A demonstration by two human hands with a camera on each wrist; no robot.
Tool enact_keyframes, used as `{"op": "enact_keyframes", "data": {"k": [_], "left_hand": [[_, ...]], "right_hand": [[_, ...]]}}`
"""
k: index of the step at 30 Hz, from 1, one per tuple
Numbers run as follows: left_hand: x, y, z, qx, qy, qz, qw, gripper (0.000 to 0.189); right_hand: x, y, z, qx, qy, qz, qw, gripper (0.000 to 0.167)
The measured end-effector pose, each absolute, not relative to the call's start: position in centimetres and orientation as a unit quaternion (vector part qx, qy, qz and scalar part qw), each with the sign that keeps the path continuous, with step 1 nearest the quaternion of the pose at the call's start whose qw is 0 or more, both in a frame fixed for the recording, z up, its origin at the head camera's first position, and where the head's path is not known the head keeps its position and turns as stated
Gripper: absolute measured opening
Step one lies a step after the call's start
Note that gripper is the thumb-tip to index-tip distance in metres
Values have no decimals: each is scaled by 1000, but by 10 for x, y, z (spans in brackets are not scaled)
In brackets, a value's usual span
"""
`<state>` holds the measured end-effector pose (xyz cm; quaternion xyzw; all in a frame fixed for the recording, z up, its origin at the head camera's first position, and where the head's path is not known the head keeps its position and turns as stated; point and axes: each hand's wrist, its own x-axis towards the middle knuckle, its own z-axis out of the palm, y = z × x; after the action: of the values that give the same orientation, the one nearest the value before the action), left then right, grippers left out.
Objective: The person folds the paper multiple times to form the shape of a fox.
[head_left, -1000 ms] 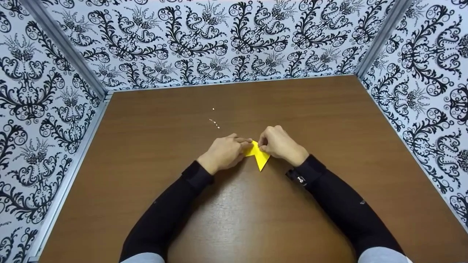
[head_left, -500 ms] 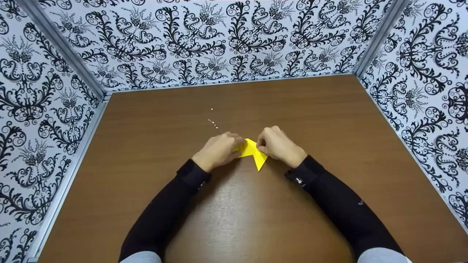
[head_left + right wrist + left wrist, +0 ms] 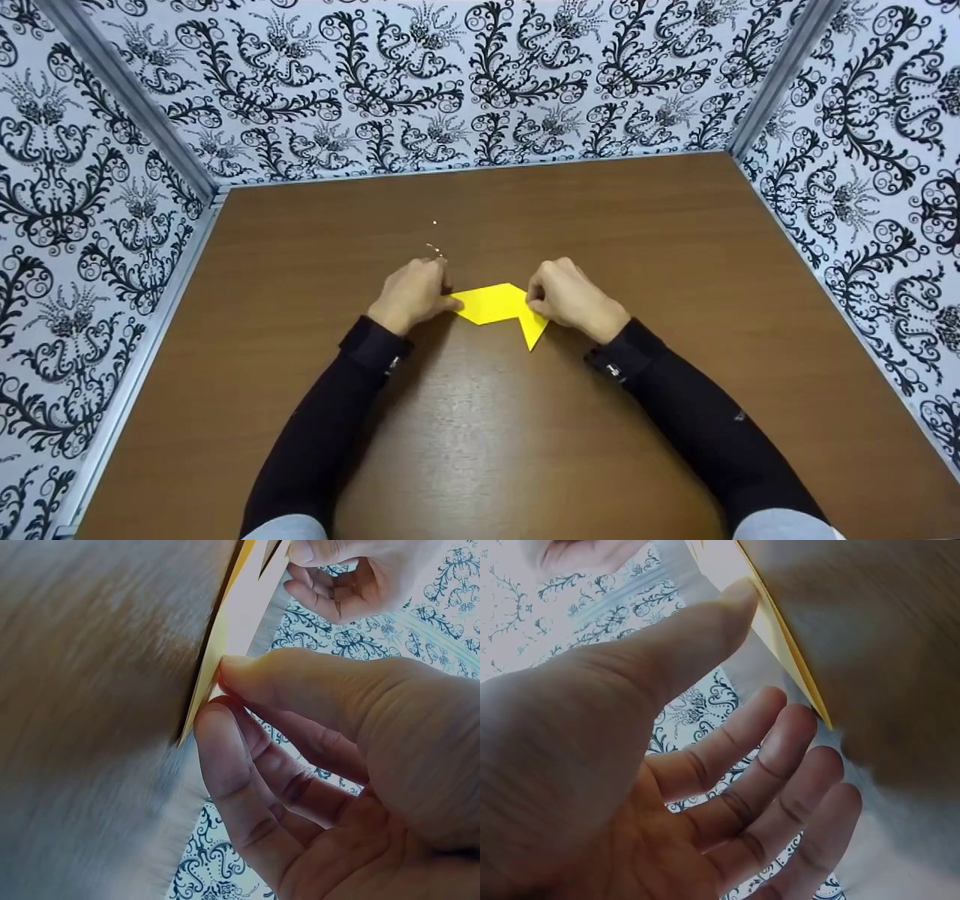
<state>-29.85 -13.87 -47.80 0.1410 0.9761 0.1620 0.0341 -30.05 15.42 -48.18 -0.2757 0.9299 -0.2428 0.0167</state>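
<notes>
A folded piece of yellow paper (image 3: 491, 304) lies on the wooden table between both hands, with a pointed flap angled towards the front at its right end. My left hand (image 3: 412, 292) is at the paper's left tip. In the left wrist view its thumb (image 3: 705, 626) touches the paper (image 3: 784, 645), while the other fingers are loosely bent and apart from it. At the right end, my right hand (image 3: 574, 300) pinches the paper's edge. The right wrist view has the thumb (image 3: 292, 679) and bent fingertips together at the paper (image 3: 236, 626).
Several tiny white specks (image 3: 435, 246) lie on the table (image 3: 637, 225) behind the left hand. Patterned black-and-white walls (image 3: 525, 82) with grey metal posts (image 3: 780, 82) bound the back and sides.
My left hand has slid left along the paper to its left tip, uncovering the left part. The right hand has stayed nearly in place on the right end.
</notes>
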Motion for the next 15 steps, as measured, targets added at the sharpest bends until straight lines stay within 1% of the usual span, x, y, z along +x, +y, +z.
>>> {"op": "enact_keyframes", "data": {"k": [8, 15], "left_hand": [[-304, -141, -480, 132, 973, 177, 64, 30], [-304, -142, -481, 131, 970, 191, 74, 22]], "right_hand": [[-300, 154, -481, -271, 931, -243, 18, 12], [-300, 154, -482, -271, 932, -239, 18, 12]]}}
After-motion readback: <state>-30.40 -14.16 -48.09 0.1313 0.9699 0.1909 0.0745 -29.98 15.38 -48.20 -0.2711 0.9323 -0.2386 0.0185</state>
